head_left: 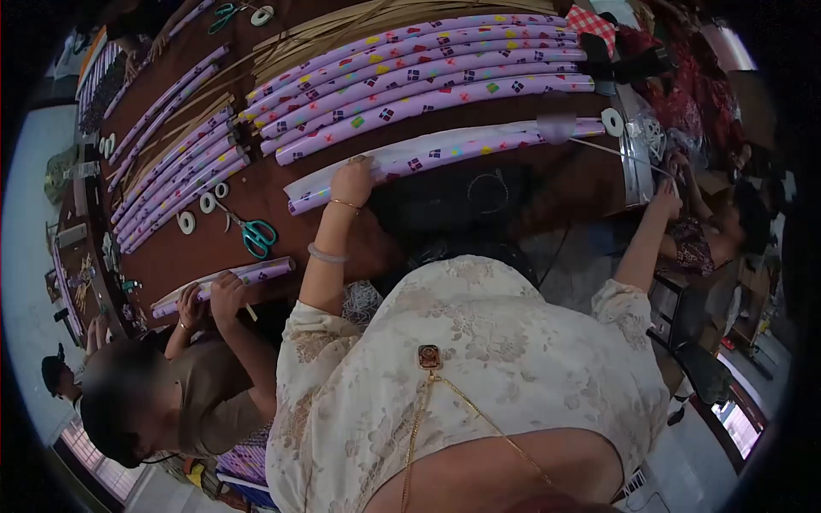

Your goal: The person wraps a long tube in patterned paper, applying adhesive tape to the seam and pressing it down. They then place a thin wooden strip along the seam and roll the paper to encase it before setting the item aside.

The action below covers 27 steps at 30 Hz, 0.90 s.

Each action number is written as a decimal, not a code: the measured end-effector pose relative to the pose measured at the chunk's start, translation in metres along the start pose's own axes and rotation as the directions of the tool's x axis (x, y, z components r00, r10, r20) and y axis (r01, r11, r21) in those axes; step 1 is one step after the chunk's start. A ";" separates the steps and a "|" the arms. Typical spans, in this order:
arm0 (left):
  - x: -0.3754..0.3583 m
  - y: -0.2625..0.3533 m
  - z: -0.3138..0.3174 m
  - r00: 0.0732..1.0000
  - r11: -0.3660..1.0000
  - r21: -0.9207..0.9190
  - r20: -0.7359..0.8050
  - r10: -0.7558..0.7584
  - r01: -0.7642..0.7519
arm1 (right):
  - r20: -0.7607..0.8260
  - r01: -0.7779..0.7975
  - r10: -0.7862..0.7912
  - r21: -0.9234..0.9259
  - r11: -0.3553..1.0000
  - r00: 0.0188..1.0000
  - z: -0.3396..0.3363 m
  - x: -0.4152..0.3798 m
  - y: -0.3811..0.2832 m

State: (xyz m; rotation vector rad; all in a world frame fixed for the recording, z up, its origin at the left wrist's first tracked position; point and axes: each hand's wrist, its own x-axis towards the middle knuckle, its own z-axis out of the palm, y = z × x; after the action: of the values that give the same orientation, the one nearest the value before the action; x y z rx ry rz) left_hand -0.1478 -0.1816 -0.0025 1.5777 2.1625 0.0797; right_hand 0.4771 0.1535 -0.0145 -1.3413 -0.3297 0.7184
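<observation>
A purple patterned roll with a pale sheet edge along its upper side lies across the brown table in front of me. My left hand is closed on the roll near its left end. Out to the right, past the table edge, my right hand is closed round the end of a thin pale strip. That strip stretches taut from the roll's right part. Beside the roll's right end is a white tape ring. A blurred patch hides part of the roll there.
More patterned rolls lie beyond, with brown strips behind them. Teal scissors and tape rings are at the left. A co-worker handles a shorter roll at lower left; another person sits at right.
</observation>
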 end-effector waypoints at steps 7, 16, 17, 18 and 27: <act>-0.002 -0.007 0.015 0.985 0.993 0.060 -0.139 0.106 -0.099 | 0.638 0.781 -0.669 -0.610 -0.136 0.382 0.027 -0.101 0.016; -0.004 0.001 -0.002 0.998 0.998 -0.004 0.023 0.061 -0.061 | 0.984 0.983 0.040 -0.176 0.054 0.174 0.108 -0.332 0.052; -0.003 -0.015 0.015 0.997 0.997 -0.005 -0.036 0.075 -0.075 | 0.987 0.973 0.062 -0.158 0.167 0.150 0.105 -0.330 0.063; -0.006 -0.014 0.012 0.987 0.992 0.029 -0.097 0.129 -0.127 | 0.962 0.969 0.207 -0.206 0.136 0.176 0.109 -0.327 0.071; 0.006 -0.040 0.027 0.980 0.974 0.122 -0.039 0.196 -0.190 | 0.681 0.253 0.185 -0.490 0.834 0.708 0.097 -0.213 -0.040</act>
State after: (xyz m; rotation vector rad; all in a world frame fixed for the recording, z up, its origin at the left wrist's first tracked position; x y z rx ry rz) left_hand -0.1741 -0.1961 -0.0410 1.8698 2.0793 0.0547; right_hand 0.2709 0.0882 0.0839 -1.5409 -1.2816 1.1601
